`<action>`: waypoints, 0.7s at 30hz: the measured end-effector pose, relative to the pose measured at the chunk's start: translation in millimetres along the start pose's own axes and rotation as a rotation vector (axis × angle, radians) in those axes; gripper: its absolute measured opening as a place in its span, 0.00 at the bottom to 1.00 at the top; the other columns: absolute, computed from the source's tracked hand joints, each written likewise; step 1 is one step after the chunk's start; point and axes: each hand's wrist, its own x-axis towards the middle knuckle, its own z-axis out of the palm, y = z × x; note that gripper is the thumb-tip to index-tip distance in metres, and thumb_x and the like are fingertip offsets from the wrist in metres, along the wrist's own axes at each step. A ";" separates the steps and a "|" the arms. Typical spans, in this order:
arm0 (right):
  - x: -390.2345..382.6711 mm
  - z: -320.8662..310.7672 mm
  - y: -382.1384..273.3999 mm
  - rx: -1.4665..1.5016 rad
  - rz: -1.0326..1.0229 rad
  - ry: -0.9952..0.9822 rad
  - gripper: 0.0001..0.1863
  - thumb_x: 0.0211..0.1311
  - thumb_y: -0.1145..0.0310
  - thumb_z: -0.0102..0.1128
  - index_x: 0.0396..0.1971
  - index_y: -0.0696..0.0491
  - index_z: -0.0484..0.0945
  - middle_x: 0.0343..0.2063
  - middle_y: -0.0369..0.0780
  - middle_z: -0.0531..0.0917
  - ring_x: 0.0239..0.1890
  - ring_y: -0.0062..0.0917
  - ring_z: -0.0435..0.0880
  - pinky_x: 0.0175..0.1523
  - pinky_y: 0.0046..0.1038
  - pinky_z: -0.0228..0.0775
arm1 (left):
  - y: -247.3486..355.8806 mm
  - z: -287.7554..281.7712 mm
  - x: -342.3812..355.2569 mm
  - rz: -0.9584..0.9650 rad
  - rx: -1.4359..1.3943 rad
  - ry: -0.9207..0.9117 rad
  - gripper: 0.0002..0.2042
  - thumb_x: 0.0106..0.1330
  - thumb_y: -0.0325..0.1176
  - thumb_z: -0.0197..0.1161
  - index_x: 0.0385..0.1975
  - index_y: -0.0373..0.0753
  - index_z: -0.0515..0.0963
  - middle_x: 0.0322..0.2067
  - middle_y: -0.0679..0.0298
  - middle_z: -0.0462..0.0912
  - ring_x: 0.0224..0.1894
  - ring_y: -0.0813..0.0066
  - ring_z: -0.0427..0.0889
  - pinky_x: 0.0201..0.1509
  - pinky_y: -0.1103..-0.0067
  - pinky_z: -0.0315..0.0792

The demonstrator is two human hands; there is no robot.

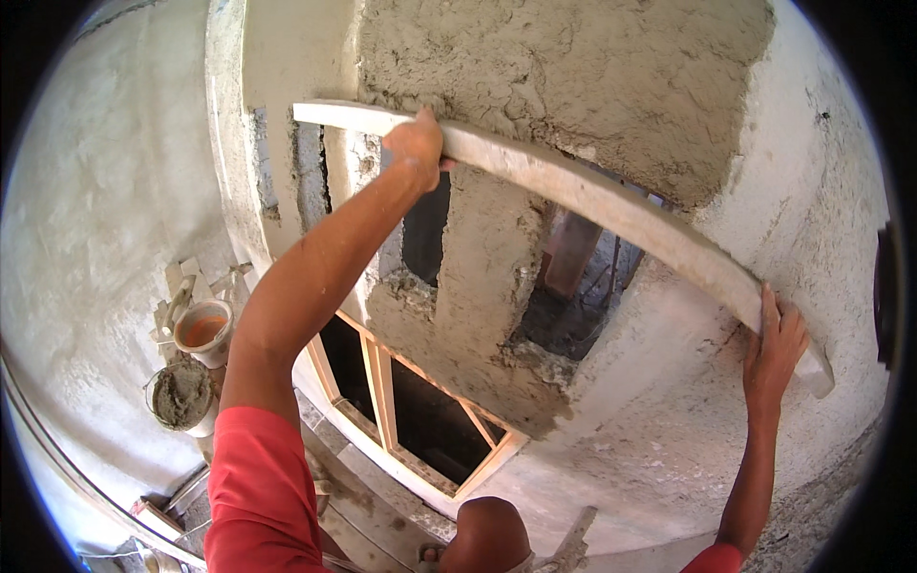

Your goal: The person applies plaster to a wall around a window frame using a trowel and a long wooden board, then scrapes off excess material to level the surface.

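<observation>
A long pale straightedge board (pixel 592 201), smeared with mortar, lies flat against the freshly plastered wall (pixel 573 76). My left hand (pixel 416 143) grips the board near its left end, arm in a red sleeve stretched up. My right hand (pixel 776 346) holds its right end, fingers spread along the lower edge. Rough grey wet plaster covers the wall above the board; a plastered column (pixel 487 277) runs below it between two dark openings.
A window frame (pixel 401 411) with dark panes sits below the column. At the left stand a bucket of orange-brown water (pixel 204 329) and a pan of grey mortar (pixel 181 393) on planks. Another person's head (pixel 489 535) shows at the bottom.
</observation>
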 end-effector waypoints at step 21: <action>-103.9 15.4 -4.2 0.092 0.080 -0.027 0.37 0.42 0.83 0.65 0.59 0.48 0.73 0.55 0.45 0.74 0.59 0.45 0.69 0.62 0.47 0.56 | -114.6 -96.0 -81.2 -0.084 -0.423 -0.136 0.14 0.69 0.34 0.54 0.41 0.25 0.69 0.33 0.49 0.81 0.28 0.61 0.84 0.20 0.73 0.79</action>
